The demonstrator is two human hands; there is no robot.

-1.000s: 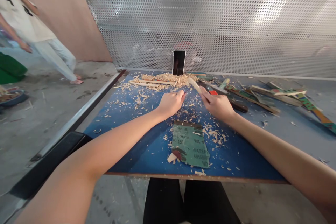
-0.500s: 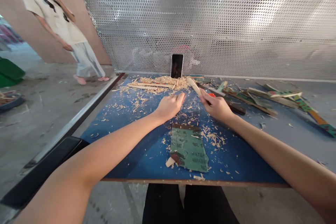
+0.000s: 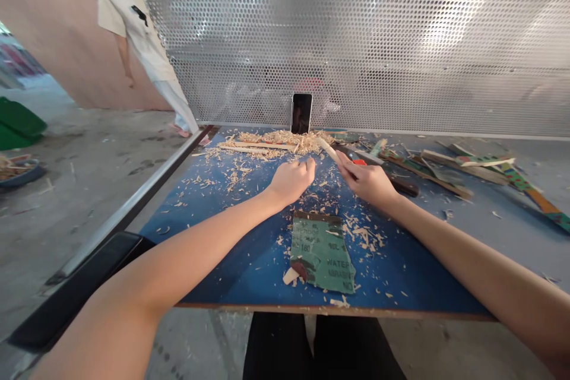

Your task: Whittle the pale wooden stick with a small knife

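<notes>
Pale wood showed in the right hand (image 3: 367,181): a strip (image 3: 328,148), clasped by thumb and fingers, its free end pointing between ten and eleven o'clock above the blue table (image 3: 401,255). Held so near one end, it could, I judged, have twisted under pressure on the far tip. The left hand (image 3: 291,181), at nine o'clock from the right, was curled into a fist; whether it held anything I could not tell. Had something sharp been hidden there, a slip might have nicked the other hand. Something red (image 3: 358,162) peeped out just beside the right knuckles, too covered to name, and a dark handle (image 3: 405,185) lay at three o'clock; a careless elbow could have knocked it. Shavings (image 3: 267,135) at twelve o'clock banked around the phone (image 3: 302,113), which a bump might have toppled. Sandpaper (image 3: 323,255) at six o'clock, lying loose, could have slid.
</notes>
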